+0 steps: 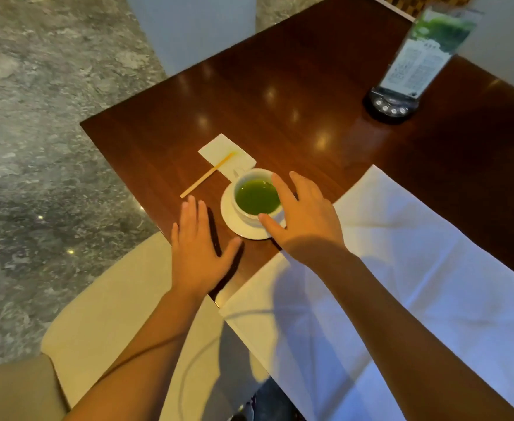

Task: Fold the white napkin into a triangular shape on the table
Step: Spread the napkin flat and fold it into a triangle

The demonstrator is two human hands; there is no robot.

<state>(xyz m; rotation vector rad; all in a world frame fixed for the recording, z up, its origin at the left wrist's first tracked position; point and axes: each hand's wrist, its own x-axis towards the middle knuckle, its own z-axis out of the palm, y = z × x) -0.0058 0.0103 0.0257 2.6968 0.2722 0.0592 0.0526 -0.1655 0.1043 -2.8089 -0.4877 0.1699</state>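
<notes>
The white napkin point(407, 253) lies spread flat on the dark wooden table point(280, 101), its near part hanging over the table's front edge. My right arm crosses the napkin. My right hand point(301, 217) is open, with the fingers spread beside and over a white cup of green tea point(257, 194) on a saucer point(234, 223); the thumb touches the cup's near rim. My left hand point(198, 250) is open and flat, fingers apart, just left of the saucer near the table's front edge. Neither hand holds anything.
A small white paper point(222, 150) with a thin wooden stirrer point(207, 174) lies behind the cup. A menu stand on a black base point(391, 106) stands at the far right. A beige chair point(112, 314) is below the table edge, and grey stone floor lies to the left.
</notes>
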